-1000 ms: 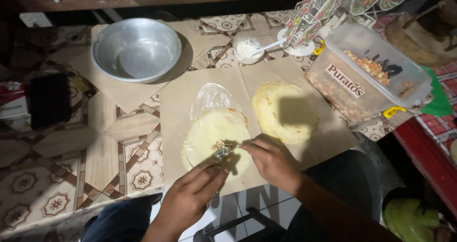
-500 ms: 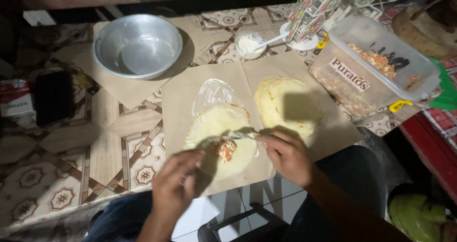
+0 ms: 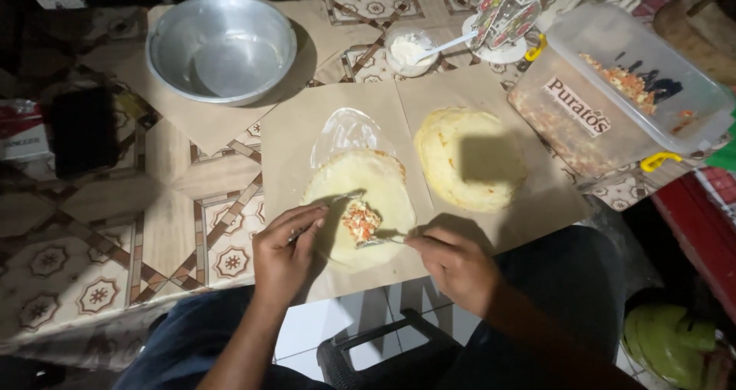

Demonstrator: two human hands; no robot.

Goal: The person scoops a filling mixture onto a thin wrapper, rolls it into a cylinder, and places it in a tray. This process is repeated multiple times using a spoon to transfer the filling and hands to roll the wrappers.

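Since half a second ago: left hand [image 3: 285, 253] and right hand [image 3: 454, 265], each closed on a utensil, now flank filling [image 3: 360, 221] on wrapper [image 3: 368, 179]; best kept compact, centred between them.

Low table with patterned covering, dim room, light from above

Tabletop [image 3: 115, 260] under a tan-and-brown cloth with tile-like medallion motifs; sheets of brown paper [image 3: 222, 121] spread across it. Light falls on the middle, edges and far side in deep shadow. White floor tiles [image 3: 307, 336] show beneath the near edge, beside a dark plastic stool frame [image 3: 368, 348]. Red furniture edge [image 3: 694, 244] at right, a green rounded object [image 3: 663, 344] below it, too dim to identify.
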